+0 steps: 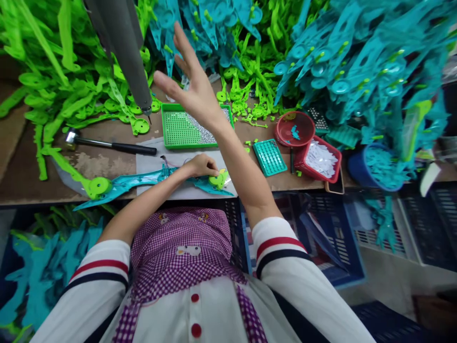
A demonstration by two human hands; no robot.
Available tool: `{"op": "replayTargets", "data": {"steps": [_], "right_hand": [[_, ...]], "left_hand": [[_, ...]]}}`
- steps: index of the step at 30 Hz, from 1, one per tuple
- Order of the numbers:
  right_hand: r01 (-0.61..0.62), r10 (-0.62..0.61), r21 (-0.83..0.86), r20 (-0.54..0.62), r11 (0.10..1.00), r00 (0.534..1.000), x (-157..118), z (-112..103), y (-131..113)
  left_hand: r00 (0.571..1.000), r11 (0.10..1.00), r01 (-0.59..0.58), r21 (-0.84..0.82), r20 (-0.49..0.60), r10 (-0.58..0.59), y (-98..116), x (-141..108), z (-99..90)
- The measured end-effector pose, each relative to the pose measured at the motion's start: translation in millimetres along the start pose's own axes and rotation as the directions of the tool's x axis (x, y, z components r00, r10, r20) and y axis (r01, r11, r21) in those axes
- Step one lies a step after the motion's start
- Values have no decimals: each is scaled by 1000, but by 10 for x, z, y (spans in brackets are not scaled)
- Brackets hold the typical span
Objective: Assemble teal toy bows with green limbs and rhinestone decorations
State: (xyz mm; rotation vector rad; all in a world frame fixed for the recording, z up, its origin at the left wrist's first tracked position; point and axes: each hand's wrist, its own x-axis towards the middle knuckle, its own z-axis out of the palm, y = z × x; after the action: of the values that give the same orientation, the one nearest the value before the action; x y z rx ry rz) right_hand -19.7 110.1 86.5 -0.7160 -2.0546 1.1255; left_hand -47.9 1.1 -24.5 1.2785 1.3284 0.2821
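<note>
My left hand [201, 166] is closed at the right end of a long turquoise plastic piece [134, 181], its fingertips pinching the edge of a lime-green plastic part [219, 179]. The piece lies along the front of the workbench on a pale sheet [157, 144]. At its left end sits a lime-green round part with a long arm [98, 186]. My right hand [198, 93] is raised with fingers spread, holding nothing, above a green tray of small metal screws [167, 143]. Left of it hangs a grey power screwdriver [130, 57], bit pointing down.
A hammer [117, 146] lies at the left. To the right are a teal tray [270, 157], a red bowl [282, 136], a red basket of white pieces [321, 159] and a blue tub [360, 166]. Lime-green parts [82, 95] and turquoise parts [342, 62] are heaped behind.
</note>
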Motion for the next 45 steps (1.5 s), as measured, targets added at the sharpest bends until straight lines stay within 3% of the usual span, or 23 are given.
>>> {"op": "replayTargets", "data": {"steps": [2,4,7,10,16,24,27,32,34,36,38,39,41,42,43,45], "right_hand": [[40,-34,-62,101,997,994,-258,-72,22],[-17,69,-214,238,977,969,-775,-231,100],[-201,368,-418,370,886,853,-1631,-463,300],[-307,513,-474,398,825,761,-2116,-525,498],[-341,539,-456,428,822,726,-2083,-459,606],[-307,519,-483,402,820,754,-2144,-457,589],[-302,499,-439,455,846,738,-2091,-489,613],[-297,518,-443,545,845,659,-1994,-578,661],[-279,515,-459,546,844,661,-1927,-629,648],[-269,458,-422,454,866,764,-1749,-663,589],[-260,340,-316,234,912,911,-1403,-626,479],[-240,271,-242,105,940,957,-1167,-563,411],[-165,159,-90,-65,982,985,-613,-339,273],[-123,121,-17,-95,992,988,-325,-186,217],[-73,79,74,-85,995,993,-53,-17,175],[1,-13,273,40,962,999,376,324,146]], "left_hand": [[1000,1000,-15,16,3,15,13,-9,1],[1000,999,-21,38,8,21,28,-26,0],[1000,998,-25,53,10,24,46,-60,4],[998,996,-57,73,-6,57,67,-97,18],[997,988,-69,135,-34,74,116,-140,35],[995,993,-95,66,-11,96,12,-87,31],[996,996,-86,21,11,86,-39,-45,12],[995,994,-90,-56,29,92,-89,-7,14],[996,994,-85,-64,13,86,-92,-7,22],[997,996,-75,-48,4,76,-82,-14,27],[998,998,-67,-18,6,67,-60,-21,27],[998,998,-64,-3,7,64,-47,-24,27],[999,999,-49,14,-2,49,-20,-28,30],[999,999,-39,21,-7,39,-9,-29,33],[999,999,-29,29,-14,29,-3,-28,38],[999,998,-27,48,-31,28,-2,-23,52]]}}
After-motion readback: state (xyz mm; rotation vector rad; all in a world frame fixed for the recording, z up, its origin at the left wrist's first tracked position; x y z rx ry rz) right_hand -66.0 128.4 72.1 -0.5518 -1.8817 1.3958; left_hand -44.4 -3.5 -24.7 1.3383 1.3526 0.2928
